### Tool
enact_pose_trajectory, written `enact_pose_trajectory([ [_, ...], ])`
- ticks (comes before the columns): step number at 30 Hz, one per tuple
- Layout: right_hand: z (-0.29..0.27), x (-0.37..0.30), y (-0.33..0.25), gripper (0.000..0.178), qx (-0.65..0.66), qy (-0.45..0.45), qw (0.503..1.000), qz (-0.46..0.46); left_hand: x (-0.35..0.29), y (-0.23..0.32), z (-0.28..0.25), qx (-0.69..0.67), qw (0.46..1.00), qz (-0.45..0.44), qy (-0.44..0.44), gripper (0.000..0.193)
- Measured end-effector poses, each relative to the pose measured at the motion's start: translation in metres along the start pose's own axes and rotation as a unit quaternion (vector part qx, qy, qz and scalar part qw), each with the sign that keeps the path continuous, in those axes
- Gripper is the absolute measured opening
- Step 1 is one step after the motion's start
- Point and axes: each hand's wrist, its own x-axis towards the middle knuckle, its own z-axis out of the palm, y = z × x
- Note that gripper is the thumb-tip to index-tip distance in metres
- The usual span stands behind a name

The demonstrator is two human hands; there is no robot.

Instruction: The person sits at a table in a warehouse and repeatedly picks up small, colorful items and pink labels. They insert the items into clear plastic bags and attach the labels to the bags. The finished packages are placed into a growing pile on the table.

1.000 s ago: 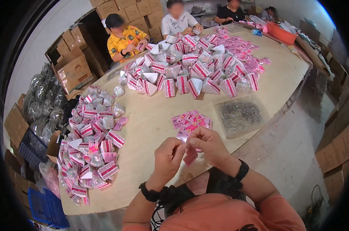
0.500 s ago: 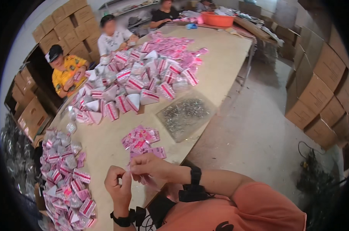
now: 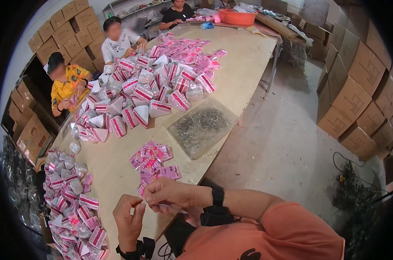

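Observation:
At the near table edge, my right hand [image 3: 170, 193] is closed in a pinch. A thin, pale, see-through piece [image 3: 174, 208], perhaps a plastic bag or the back of a card, sticks out below its fingers. Beside it my left hand [image 3: 129, 216] is raised, its fingers curled and thumb up, almost meeting the right fingertips. Whatever lies between the left fingers is too small to make out. Just beyond the right hand is a loose pile of pink printed cards [image 3: 155, 156]. A shallow clear tray [image 3: 189, 152] with many thin metal pieces stands farther to the right.
A large heap of clear-wrapped pink-and-white wedge packs [image 3: 142, 93] covers the table's far left; another heap [image 3: 73, 208] lies near left. Flat pink packets [image 3: 187, 47] lie behind. Co-workers sit along the far side. Stacked cartons [image 3: 352, 91] stand right, across the floor.
The view has shifted slightly, moving the table leftward in the picture. My hands stay close together; the held piece has turned from pink to a pale side. The left fingers have loosened a little.

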Motion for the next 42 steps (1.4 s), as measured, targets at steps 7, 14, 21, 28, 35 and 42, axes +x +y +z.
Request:
enact_pose_trajectory([
  [7,0.017,0.011,0.006,0.006,0.001,0.115,0.987,-0.112,0.001,-0.003,0.01,0.02,0.999,-0.044,0.012,0.016],
  [14,0.013,0.011,0.009,0.018,-0.399,0.184,0.875,-0.205,0.004,-0.013,0.016,-0.15,0.977,-0.15,-0.018,0.021],
  [21,0.018,0.004,0.011,0.011,-0.588,0.222,0.723,-0.285,0.004,-0.019,0.017,-0.282,0.938,-0.201,-0.006,0.022],
  [28,0.01,-0.001,0.008,0.012,-0.613,0.172,0.701,-0.323,0.004,-0.021,0.017,-0.274,0.938,-0.213,-0.006,0.02],
  [35,-0.001,-0.002,0.014,0.006,-0.625,0.165,0.678,-0.351,0.006,-0.022,0.026,-0.295,0.929,-0.223,-0.016,0.017],
  [42,-0.011,-0.008,0.013,0.005,-0.56,0.184,0.747,-0.306,0.015,-0.023,0.034,-0.282,0.931,-0.228,-0.038,0.016],
])
